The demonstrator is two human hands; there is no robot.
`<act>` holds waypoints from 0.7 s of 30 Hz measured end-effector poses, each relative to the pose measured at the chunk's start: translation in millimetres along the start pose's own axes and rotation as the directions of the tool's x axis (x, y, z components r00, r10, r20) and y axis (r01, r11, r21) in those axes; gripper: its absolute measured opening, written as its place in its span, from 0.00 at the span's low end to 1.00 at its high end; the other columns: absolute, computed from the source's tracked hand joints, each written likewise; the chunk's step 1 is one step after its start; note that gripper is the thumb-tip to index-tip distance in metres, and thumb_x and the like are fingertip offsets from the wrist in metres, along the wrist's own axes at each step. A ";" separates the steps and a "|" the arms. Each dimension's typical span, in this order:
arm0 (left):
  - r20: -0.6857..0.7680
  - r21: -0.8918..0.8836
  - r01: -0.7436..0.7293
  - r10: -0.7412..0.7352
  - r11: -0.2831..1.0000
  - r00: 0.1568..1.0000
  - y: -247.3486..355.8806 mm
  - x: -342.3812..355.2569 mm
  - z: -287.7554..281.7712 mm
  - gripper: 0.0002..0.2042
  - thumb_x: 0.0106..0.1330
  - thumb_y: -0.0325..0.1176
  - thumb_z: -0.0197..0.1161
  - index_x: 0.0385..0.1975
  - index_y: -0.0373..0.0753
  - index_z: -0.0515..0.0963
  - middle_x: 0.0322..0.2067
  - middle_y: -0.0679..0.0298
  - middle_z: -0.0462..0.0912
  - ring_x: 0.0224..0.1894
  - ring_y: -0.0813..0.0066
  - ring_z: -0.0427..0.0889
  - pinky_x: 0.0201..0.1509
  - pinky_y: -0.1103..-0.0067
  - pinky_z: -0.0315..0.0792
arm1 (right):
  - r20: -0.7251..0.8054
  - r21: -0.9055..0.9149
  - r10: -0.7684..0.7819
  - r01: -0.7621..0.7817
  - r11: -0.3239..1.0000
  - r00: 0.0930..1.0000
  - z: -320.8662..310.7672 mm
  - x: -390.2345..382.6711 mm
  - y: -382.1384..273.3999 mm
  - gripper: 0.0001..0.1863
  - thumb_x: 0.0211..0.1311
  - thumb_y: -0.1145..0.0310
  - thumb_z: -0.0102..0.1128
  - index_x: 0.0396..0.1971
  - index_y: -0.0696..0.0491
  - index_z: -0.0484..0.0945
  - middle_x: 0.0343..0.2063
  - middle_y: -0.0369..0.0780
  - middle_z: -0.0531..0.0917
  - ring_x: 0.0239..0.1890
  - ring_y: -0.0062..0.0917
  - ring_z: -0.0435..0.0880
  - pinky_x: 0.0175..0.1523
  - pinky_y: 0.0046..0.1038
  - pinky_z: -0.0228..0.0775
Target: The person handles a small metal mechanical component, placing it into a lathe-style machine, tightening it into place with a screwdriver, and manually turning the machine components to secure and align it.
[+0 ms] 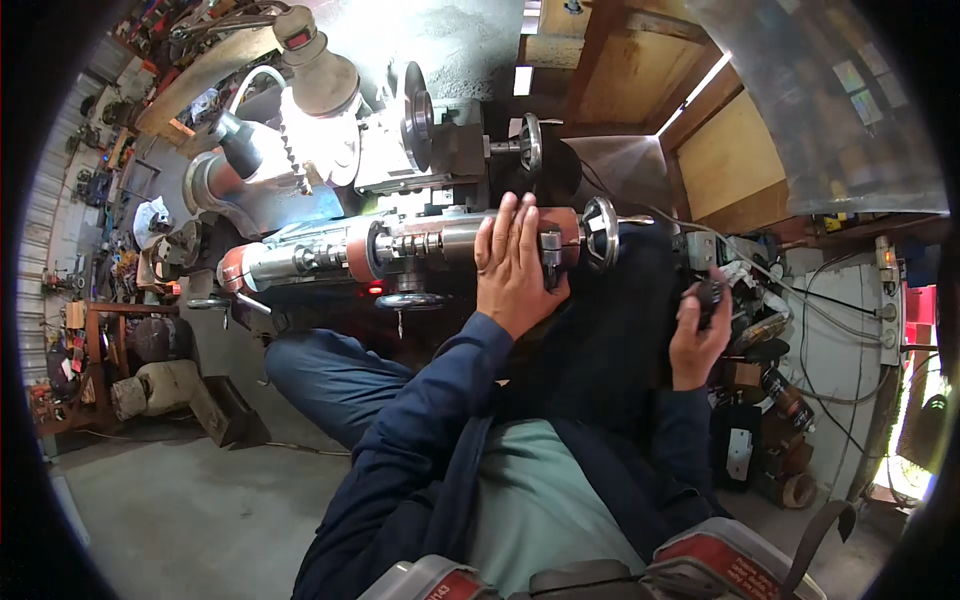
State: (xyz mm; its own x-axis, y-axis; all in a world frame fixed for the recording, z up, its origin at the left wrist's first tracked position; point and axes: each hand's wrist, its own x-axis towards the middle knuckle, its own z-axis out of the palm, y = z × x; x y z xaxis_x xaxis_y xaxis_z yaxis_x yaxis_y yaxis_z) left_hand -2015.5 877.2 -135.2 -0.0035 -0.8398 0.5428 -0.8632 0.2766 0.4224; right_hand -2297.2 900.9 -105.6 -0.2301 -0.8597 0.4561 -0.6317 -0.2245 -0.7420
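My left hand (515,268) lies with its fingers stretched out flat on the round metal body (455,240) of a bench machine. Beside its thumb stands a small metal clamp lever (551,255). To the right of it, a chromed handwheel (600,234) caps the machine's end. My right hand (698,340) is off to the right, its fingers curled round a small dark knob-like piece (709,293). Just above that hand sits a grey box (697,250) with a cable. I cannot tell whether the dark piece is attached to anything.
A grinding wheel (416,118) stands behind, with another handwheel (531,143) to its right. A lit lamp (250,145) glares at the left. One more handwheel (410,300) juts toward my knees. Cables (840,325) hang along the right wall. Wooden doors (640,75) are at the back.
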 end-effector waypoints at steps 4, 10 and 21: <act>0.030 -0.107 0.034 -0.031 0.994 0.999 4.6 -1.1 -3.5 0.47 0.40 0.37 0.76 0.66 0.39 0.61 0.70 0.58 0.65 0.70 0.54 0.64 0.76 0.56 0.48 | 0.234 0.190 0.034 -0.080 0.979 0.972 7.4 -12.0 -36.5 0.24 0.70 0.69 0.57 0.64 0.59 0.74 0.35 0.36 0.82 0.35 0.18 0.78 0.45 0.22 0.72; 0.033 -0.108 0.023 -0.019 0.994 0.999 7.6 -8.7 1.3 0.47 0.42 0.36 0.75 0.67 0.38 0.61 0.71 0.58 0.65 0.70 0.53 0.64 0.76 0.56 0.49 | 0.352 0.251 0.146 -0.244 0.937 0.924 -13.0 -5.2 -54.3 0.25 0.69 0.72 0.59 0.66 0.56 0.73 0.33 0.31 0.81 0.32 0.14 0.75 0.41 0.19 0.70; 0.039 -0.563 0.029 -0.009 0.826 0.999 16.2 12.5 -84.0 0.24 0.71 0.35 0.64 0.64 0.31 0.72 0.60 0.51 0.79 0.62 0.55 0.77 0.68 0.68 0.67 | 0.801 0.454 0.069 -0.679 0.577 0.594 26.2 -4.5 -115.7 0.16 0.67 0.76 0.62 0.53 0.58 0.76 0.33 0.34 0.81 0.30 0.13 0.76 0.34 0.19 0.69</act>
State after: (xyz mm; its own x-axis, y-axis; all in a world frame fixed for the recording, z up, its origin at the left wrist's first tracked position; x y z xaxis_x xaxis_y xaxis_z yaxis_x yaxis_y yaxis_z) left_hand -1987.1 910.4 -60.6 -0.0157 -0.8596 0.5107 -0.4291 0.4671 0.7731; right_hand -2203.6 918.8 -34.7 0.4130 -0.8940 -0.1738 0.1273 0.2457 -0.9610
